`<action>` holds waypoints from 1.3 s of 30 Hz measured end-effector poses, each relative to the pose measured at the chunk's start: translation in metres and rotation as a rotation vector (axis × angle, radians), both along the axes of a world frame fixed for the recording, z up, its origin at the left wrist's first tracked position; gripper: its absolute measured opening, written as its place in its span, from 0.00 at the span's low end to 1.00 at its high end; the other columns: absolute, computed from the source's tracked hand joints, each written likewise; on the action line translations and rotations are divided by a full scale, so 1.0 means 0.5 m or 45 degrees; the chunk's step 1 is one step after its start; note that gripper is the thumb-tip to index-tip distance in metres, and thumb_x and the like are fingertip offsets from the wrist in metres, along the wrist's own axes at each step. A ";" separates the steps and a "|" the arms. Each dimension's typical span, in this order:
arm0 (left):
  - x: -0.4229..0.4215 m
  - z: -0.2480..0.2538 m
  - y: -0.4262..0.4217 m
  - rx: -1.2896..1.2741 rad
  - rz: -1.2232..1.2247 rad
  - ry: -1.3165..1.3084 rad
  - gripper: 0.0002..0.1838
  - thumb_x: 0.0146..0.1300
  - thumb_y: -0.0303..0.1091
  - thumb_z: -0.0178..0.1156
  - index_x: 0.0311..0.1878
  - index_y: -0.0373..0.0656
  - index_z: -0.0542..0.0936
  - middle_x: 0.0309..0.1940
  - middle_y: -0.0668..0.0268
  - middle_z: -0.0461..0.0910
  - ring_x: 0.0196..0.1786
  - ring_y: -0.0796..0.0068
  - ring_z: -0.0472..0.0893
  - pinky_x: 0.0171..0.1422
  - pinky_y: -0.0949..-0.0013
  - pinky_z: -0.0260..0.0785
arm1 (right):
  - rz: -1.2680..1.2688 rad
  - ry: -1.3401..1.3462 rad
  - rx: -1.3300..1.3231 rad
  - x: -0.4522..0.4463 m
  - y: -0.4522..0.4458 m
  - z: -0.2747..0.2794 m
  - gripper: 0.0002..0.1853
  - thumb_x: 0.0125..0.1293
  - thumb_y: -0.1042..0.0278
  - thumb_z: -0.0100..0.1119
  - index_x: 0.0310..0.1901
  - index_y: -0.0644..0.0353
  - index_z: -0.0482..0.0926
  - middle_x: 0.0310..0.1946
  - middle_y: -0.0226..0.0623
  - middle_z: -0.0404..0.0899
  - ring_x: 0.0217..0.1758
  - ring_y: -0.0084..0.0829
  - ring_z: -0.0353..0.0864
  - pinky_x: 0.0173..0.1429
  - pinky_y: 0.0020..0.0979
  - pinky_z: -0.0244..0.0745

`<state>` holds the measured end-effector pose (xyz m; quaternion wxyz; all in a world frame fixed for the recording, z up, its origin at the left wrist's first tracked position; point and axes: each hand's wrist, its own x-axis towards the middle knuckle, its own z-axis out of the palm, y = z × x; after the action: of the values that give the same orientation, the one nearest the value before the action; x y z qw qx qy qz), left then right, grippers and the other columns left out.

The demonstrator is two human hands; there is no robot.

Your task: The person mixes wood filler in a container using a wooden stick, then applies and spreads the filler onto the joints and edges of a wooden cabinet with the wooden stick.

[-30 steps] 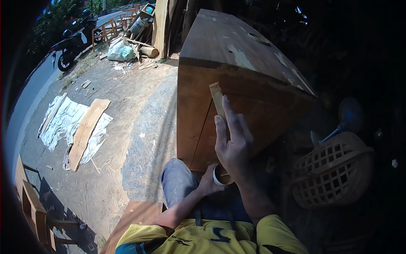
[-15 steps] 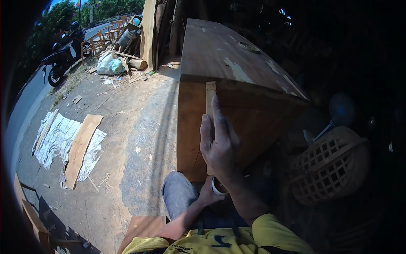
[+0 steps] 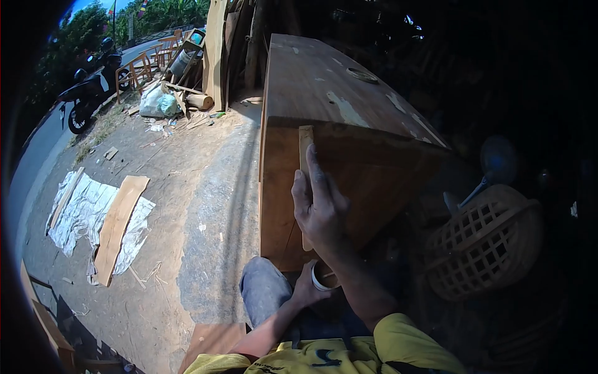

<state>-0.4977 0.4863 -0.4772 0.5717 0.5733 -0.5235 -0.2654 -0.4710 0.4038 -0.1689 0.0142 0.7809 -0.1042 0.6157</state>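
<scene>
My right hand [image 3: 322, 215] grips a flat wooden stick [image 3: 306, 144], its index finger stretched along it. The stick is upright, its tip just under the top edge of a large wooden cabinet [image 3: 279, 181]; I cannot tell if it presses on the end panel. Pale patches mark the cabinet's upper face. Lower down, my left hand [image 3: 304, 288] is wrapped around a small round cup [image 3: 320, 286] with a white rim. Its inside looks brownish, and my right forearm passes close beside it.
A plastic basket [image 3: 486, 243] and a blue fan [image 3: 498, 161] stand in shadow at right. At left, a wooden board [image 3: 119, 227] lies on a white sheet [image 3: 78, 215]. Scrap wood, a filled bag [image 3: 151, 101] and a motorbike [image 3: 93, 87] are farther back.
The view has shifted slightly, so the cabinet sits a little lower. My right hand and the stick have moved slightly left along the cabinet's end. The left hand still holds the cup.
</scene>
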 end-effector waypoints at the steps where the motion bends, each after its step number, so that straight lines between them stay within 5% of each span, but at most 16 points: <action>1: -0.003 -0.002 -0.001 -0.005 0.006 -0.005 0.62 0.41 0.43 0.89 0.80 0.40 0.65 0.71 0.49 0.75 0.75 0.46 0.79 0.80 0.50 0.74 | -0.065 0.025 -0.034 0.009 -0.005 -0.005 0.28 0.79 0.74 0.68 0.77 0.69 0.76 0.34 0.45 0.87 0.23 0.35 0.84 0.25 0.37 0.77; 6: -0.003 0.003 0.011 0.005 -0.034 0.034 0.62 0.41 0.43 0.89 0.80 0.40 0.65 0.71 0.49 0.75 0.75 0.46 0.78 0.80 0.50 0.74 | -0.030 -0.004 -0.048 0.011 0.006 -0.014 0.27 0.79 0.73 0.67 0.76 0.71 0.77 0.37 0.47 0.90 0.24 0.37 0.86 0.25 0.36 0.79; 9: -0.003 0.004 0.010 0.021 0.005 0.000 0.63 0.41 0.43 0.89 0.80 0.40 0.65 0.71 0.49 0.74 0.75 0.46 0.78 0.80 0.49 0.74 | -0.045 0.029 0.008 0.025 -0.002 -0.005 0.27 0.78 0.76 0.68 0.75 0.72 0.77 0.41 0.52 0.90 0.33 0.42 0.92 0.32 0.39 0.86; 11: -0.001 0.003 0.010 0.055 -0.004 0.015 0.63 0.41 0.43 0.89 0.80 0.39 0.64 0.71 0.49 0.74 0.75 0.45 0.78 0.80 0.50 0.74 | -0.077 -0.044 -0.161 0.037 -0.009 -0.013 0.28 0.78 0.73 0.68 0.76 0.71 0.76 0.38 0.47 0.90 0.23 0.36 0.86 0.25 0.37 0.80; 15: -0.002 -0.006 0.000 -0.005 0.007 -0.001 0.63 0.41 0.43 0.89 0.80 0.39 0.64 0.71 0.48 0.75 0.75 0.45 0.78 0.80 0.49 0.74 | -0.018 -0.017 -0.083 0.028 0.003 -0.003 0.29 0.79 0.73 0.68 0.77 0.71 0.75 0.36 0.45 0.90 0.23 0.35 0.85 0.24 0.36 0.79; 18: 0.002 -0.019 0.001 0.012 -0.009 0.004 0.63 0.41 0.43 0.89 0.81 0.39 0.64 0.71 0.48 0.75 0.75 0.45 0.79 0.80 0.50 0.74 | -0.078 0.111 0.022 0.024 0.013 -0.012 0.29 0.77 0.77 0.68 0.76 0.73 0.75 0.43 0.55 0.91 0.33 0.43 0.94 0.34 0.40 0.87; 21: 0.001 -0.019 -0.001 -0.044 -0.064 -0.002 0.64 0.42 0.43 0.89 0.81 0.39 0.63 0.73 0.48 0.75 0.76 0.46 0.78 0.80 0.50 0.74 | -0.011 0.061 0.048 0.007 0.035 -0.001 0.30 0.78 0.73 0.68 0.78 0.71 0.74 0.29 0.41 0.85 0.21 0.33 0.83 0.23 0.35 0.76; 24: 0.003 -0.007 0.002 -0.113 -0.035 -0.049 0.65 0.41 0.43 0.89 0.82 0.39 0.63 0.73 0.48 0.75 0.77 0.46 0.78 0.80 0.50 0.74 | -0.054 -0.008 0.016 -0.002 0.034 0.022 0.31 0.77 0.73 0.68 0.78 0.70 0.74 0.26 0.40 0.83 0.20 0.33 0.83 0.23 0.36 0.76; 26: 0.003 0.003 0.004 -0.078 -0.020 -0.019 0.65 0.42 0.43 0.89 0.82 0.39 0.63 0.73 0.47 0.75 0.77 0.45 0.78 0.80 0.50 0.74 | -0.135 0.193 0.126 -0.014 0.043 0.017 0.27 0.77 0.76 0.68 0.74 0.74 0.77 0.41 0.57 0.91 0.35 0.45 0.95 0.34 0.39 0.89; 34: -0.003 -0.013 0.009 -0.023 0.020 -0.099 0.64 0.42 0.44 0.89 0.81 0.36 0.63 0.71 0.48 0.74 0.74 0.43 0.78 0.79 0.49 0.75 | -0.159 0.126 0.105 -0.029 0.013 0.008 0.27 0.77 0.75 0.68 0.74 0.72 0.78 0.42 0.56 0.92 0.35 0.44 0.96 0.34 0.40 0.89; 37: 0.001 -0.003 0.009 -0.036 0.019 -0.108 0.64 0.41 0.44 0.90 0.80 0.35 0.64 0.70 0.47 0.75 0.74 0.44 0.79 0.78 0.49 0.76 | -0.087 0.040 0.028 -0.043 0.002 0.004 0.29 0.77 0.73 0.68 0.77 0.68 0.77 0.27 0.40 0.82 0.20 0.35 0.83 0.24 0.38 0.77; 39: 0.000 0.003 0.006 -0.028 0.005 -0.098 0.64 0.41 0.44 0.90 0.80 0.35 0.64 0.70 0.47 0.75 0.74 0.44 0.79 0.78 0.49 0.76 | -0.118 -0.006 0.000 -0.043 -0.016 0.010 0.28 0.77 0.72 0.68 0.76 0.67 0.77 0.26 0.39 0.82 0.20 0.35 0.83 0.23 0.37 0.77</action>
<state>-0.4974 0.4893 -0.4757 0.5580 0.5779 -0.5468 -0.2362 -0.4924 0.3959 -0.1638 0.0425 0.7738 -0.1405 0.6162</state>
